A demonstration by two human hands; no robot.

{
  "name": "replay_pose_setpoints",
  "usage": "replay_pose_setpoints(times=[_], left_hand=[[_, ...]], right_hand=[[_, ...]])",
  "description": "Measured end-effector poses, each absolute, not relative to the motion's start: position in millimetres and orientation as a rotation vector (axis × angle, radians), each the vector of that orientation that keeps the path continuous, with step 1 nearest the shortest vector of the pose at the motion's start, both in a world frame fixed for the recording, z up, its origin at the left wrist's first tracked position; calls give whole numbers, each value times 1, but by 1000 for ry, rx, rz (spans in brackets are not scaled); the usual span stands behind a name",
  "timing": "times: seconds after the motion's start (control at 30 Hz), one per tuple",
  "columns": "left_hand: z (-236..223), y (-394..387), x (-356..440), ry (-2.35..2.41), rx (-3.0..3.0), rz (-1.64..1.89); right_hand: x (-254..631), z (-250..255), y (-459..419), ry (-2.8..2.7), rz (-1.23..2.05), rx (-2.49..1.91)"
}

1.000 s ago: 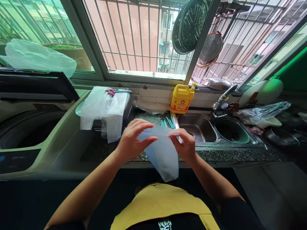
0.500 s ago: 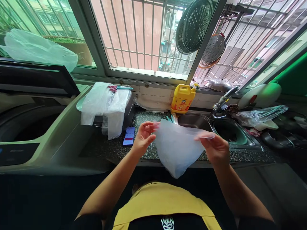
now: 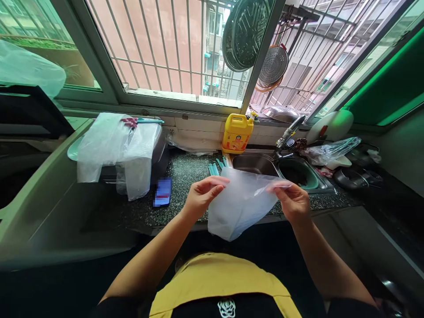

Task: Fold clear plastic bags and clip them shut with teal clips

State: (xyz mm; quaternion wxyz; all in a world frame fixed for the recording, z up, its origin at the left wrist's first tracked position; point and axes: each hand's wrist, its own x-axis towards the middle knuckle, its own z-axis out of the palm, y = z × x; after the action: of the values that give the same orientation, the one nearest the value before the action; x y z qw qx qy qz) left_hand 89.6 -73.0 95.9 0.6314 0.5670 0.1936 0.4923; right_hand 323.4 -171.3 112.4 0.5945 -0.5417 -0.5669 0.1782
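Note:
I hold a thin translucent plastic bag [image 3: 239,205] stretched between both hands in front of the speckled stone counter [image 3: 185,176]. My left hand [image 3: 200,197] pinches the bag's upper left edge with thumb and fingers closed. My right hand [image 3: 293,201] pinches the upper right edge the same way. The bag hangs down from the two grips, its lower corner over the counter's front edge. Several teal sticks [image 3: 216,167] lie on the counter just behind the bag.
A phone [image 3: 162,192] lies on the counter at the left. Plastic bags [image 3: 114,148] drape over a dark box. A yellow detergent jug [image 3: 236,133] stands by the double sink [image 3: 265,164] and tap [image 3: 289,132]. Colanders [image 3: 251,35] hang at the barred window.
My hands have drawn apart, spreading the bag's top edge wide. The view has turned to the right and the phone has come into sight.

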Motion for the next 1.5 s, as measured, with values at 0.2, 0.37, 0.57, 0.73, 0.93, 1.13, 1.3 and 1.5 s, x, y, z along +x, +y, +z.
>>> replay_pose_setpoints(times=[0.2, 0.37, 0.57, 0.73, 0.93, 1.13, 1.3, 1.5], left_hand=[[97, -76, 94, 522, 1344, 1244], [97, -81, 89, 552, 1414, 1305], [96, -84, 78, 580, 1410, 1374], [91, -87, 65, 657, 1407, 1400], [98, -99, 56, 653, 1362, 1354], [109, -117, 59, 643, 1302, 1457], [100, -124, 67, 684, 1451, 1494], [90, -116, 61, 760, 1264, 1422]], right_hand=[[331, 140, -171, -1622, 122, -1267], [324, 174, -161, -2146, -98, -1377], [321, 189, -158, -2311, -82, -1331], [326, 190, -161, -2381, -13, -1309], [322, 185, -164, -2248, 147, -1268], [302, 187, -162, -2162, 157, -1290], [260, 188, -144, -2265, 137, -1284], [232, 165, -111, -2331, 306, -1143]])
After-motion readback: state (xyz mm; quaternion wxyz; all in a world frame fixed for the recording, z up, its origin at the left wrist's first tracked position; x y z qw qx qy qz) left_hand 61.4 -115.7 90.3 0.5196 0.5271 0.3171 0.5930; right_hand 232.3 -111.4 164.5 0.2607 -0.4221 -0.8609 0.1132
